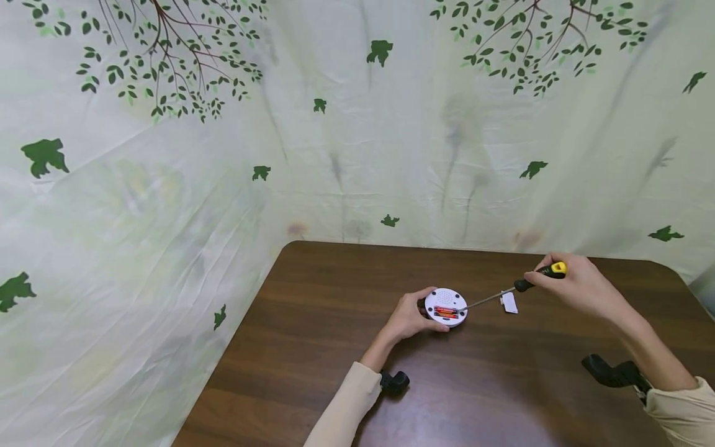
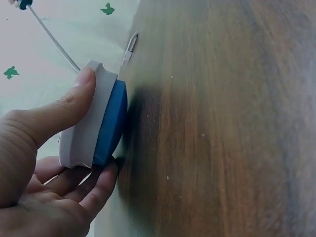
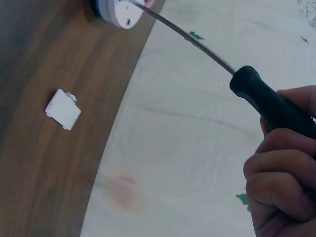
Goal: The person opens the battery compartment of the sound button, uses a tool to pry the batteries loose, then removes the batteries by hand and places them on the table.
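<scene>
No legible text, batteries (image 1: 445, 313) possibly lettered

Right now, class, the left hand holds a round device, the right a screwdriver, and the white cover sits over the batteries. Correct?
No: the white cover lies on the table, leaving the batteries exposed, as the head view shows. The rest stands.

One screwdriver (image 1: 524, 285), one round device (image 1: 445, 298), two batteries (image 1: 445, 312), one cover (image 1: 509, 303), one table (image 1: 313, 323)
</scene>
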Motion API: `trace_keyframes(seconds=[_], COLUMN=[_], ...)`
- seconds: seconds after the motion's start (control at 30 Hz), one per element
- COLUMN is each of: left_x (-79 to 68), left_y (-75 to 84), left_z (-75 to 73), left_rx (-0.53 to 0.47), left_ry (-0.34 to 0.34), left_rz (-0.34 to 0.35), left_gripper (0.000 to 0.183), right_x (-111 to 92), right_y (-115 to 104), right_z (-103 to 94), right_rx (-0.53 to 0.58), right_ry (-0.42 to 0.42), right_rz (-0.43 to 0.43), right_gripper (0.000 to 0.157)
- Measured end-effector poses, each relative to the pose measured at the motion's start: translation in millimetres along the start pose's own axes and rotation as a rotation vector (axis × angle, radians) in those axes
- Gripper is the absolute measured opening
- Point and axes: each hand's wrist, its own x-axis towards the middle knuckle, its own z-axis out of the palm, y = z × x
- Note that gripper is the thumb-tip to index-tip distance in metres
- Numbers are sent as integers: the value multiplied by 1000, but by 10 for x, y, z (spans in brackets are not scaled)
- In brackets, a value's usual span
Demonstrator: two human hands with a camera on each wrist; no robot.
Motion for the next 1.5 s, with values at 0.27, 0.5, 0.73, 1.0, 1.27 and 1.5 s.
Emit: trace_keyframes(seconds=[0.27,0.5,0.73,1.0,1.27,1.5], left_x=[28,0,3,2,-12,-19], left_y=[-11,-52,-57,-38,-67,-77], left_z=[-40,-32,-31,-5,10,35], left_rx=[23,6,-21,-126,-188,-223], left_ry=[-27,6,10,-11,-28,-12], left_rz=[13,3,-14,-37,-38,-4], left_gripper=[88,90,90,89,92,81], right_x=[96,-101,-317,-417,-410,-366], right_y=[405,901,1069,1102,1045,892], right_z=[17,283,523,562,449,389], right_rx=[170,552,858,1033,912,640], right_ry=[-89,-129,-204,-168,-120,-81], right_rz=[111,271,433,396,347,320], right_gripper=[42,29,42,35,28,25])
